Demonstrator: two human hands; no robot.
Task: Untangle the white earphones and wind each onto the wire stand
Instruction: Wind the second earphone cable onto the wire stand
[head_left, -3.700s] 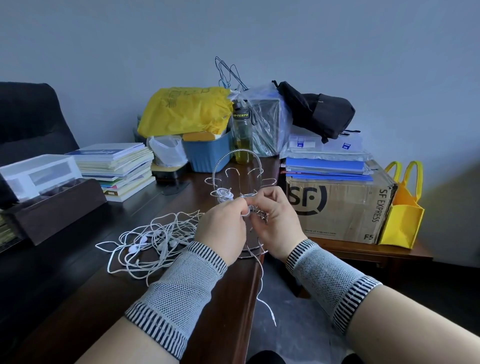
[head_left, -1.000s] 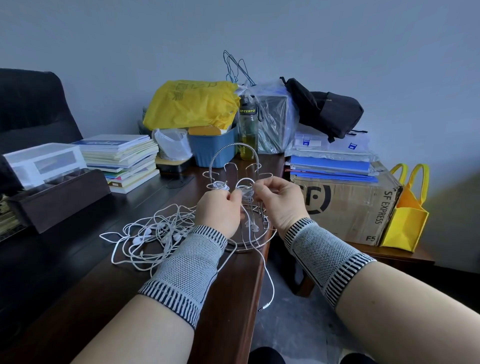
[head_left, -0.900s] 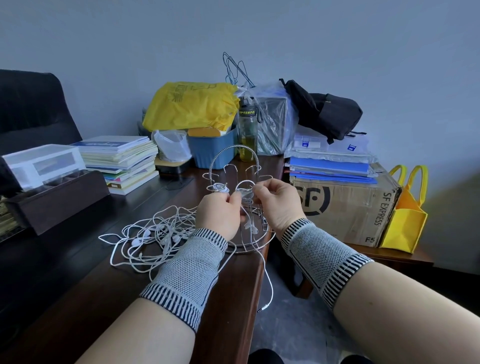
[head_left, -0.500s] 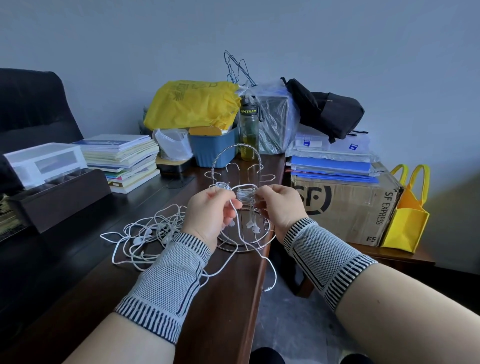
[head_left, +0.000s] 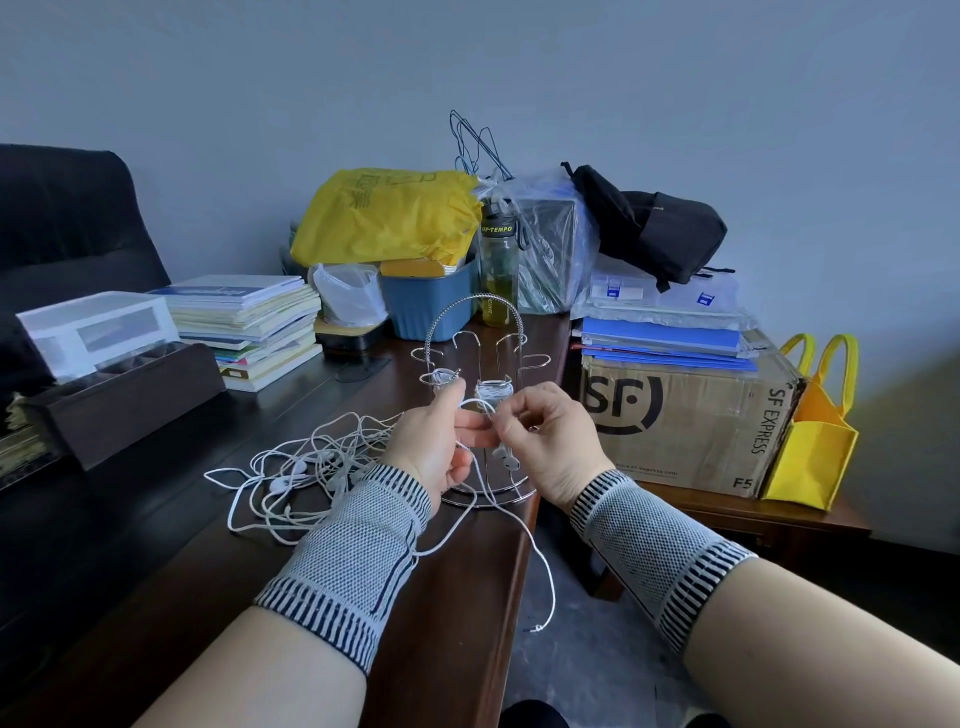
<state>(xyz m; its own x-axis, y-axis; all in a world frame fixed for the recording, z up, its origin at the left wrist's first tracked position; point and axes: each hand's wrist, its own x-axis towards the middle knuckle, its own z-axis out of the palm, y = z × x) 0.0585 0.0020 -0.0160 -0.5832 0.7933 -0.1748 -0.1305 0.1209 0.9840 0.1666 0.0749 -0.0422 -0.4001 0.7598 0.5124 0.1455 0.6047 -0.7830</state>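
White cable runs between both hands, just near of the wire stand (head_left: 475, 364) on the desk (head_left: 363, 597). Left hand (head_left: 434, 441) and right hand (head_left: 545, 441) each pinch the earphone cable (head_left: 540, 566) — its loose tail hangs down toward the near side. The tangled earphones (head_left: 306, 473) lie left, nearer the left hand.

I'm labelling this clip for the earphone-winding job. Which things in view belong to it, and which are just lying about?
Job:
- wire stand
- earphone cord held by left hand and right hand
- tangled earphones

Lying about:
- book stack
- yellow bag
- green bottle
- SF Express box
- black backpack
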